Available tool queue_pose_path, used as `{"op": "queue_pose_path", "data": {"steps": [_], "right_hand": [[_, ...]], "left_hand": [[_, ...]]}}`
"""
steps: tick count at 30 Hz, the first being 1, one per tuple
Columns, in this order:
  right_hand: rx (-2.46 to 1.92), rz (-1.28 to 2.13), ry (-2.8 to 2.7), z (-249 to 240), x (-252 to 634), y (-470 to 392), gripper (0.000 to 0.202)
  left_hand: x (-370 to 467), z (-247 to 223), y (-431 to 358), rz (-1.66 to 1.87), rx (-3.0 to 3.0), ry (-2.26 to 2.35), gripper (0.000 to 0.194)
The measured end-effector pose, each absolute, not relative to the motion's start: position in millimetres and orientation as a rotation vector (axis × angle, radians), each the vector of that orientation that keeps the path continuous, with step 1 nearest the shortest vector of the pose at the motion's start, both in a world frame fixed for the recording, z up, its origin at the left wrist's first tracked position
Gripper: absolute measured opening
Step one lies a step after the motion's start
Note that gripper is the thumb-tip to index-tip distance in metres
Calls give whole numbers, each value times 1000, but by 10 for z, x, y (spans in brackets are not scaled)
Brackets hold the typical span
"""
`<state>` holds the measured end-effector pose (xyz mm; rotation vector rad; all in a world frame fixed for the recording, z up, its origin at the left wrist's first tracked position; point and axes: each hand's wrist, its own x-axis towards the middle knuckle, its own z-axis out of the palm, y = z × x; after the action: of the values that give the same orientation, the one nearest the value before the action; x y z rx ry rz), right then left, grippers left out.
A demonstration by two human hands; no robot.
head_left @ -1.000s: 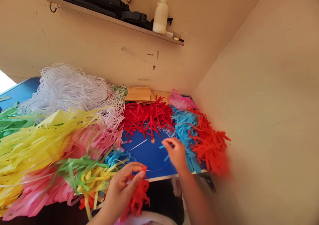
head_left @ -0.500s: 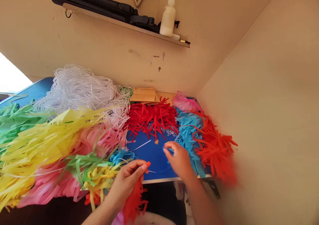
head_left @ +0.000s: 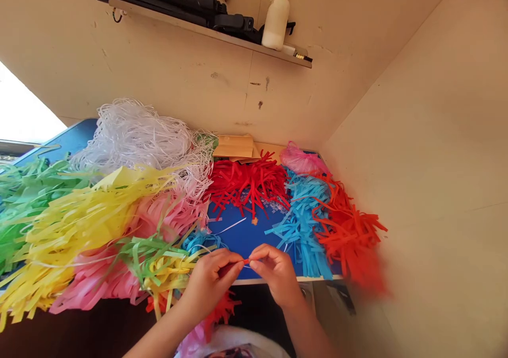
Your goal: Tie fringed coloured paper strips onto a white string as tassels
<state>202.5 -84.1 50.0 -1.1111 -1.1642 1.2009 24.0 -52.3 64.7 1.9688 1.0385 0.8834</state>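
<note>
My left hand (head_left: 216,274) pinches a red-orange paper strip (head_left: 246,262) near the table's front edge. At the strip's other end, the fingertips of my right hand (head_left: 278,273) are pressed together, almost touching my left fingers. A thin white string shows by the fingertips. Red-orange fringe (head_left: 223,309) hangs below my left hand, partly hidden by the wrist. Left of my hands lie green and yellow paper strips (head_left: 166,268) and a small blue bundle (head_left: 200,240). Blue fringe (head_left: 304,215) lies beyond my right hand.
The blue table (head_left: 234,226) also bears white string (head_left: 138,136), yellow fringe (head_left: 87,215), pink fringe (head_left: 105,278), red fringe (head_left: 250,181), orange fringe (head_left: 349,226) and brown paper (head_left: 234,146). Above, a wall shelf (head_left: 178,27) holds a white bottle (head_left: 277,19).
My right hand has moved left and down to meet my left hand at the red-orange strip. The view has shifted slightly.
</note>
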Motion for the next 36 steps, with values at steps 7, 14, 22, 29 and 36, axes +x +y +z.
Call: {"op": "queue_pose_path", "data": {"steps": [7, 14, 22, 29, 36], "right_hand": [[-1256, 1090, -1230, 519, 1981, -927, 4], [-1190, 1162, -1228, 537, 2019, -923, 4], [-1123, 1292, -1175, 522, 2068, -922, 4], [-1168, 1260, -1199, 515, 2056, -974, 2], [-1265, 1040, -1393, 637, 2067, -1016, 7]], "left_hand": [[260, 644, -647, 996, 2242, 1152, 17], [218, 701, -631, 933, 2189, 994, 19], [202, 697, -625, 851, 2175, 979, 18], [255, 689, -670, 863, 2266, 1084, 20], [248, 731, -656, 834, 2111, 1019, 19]]}}
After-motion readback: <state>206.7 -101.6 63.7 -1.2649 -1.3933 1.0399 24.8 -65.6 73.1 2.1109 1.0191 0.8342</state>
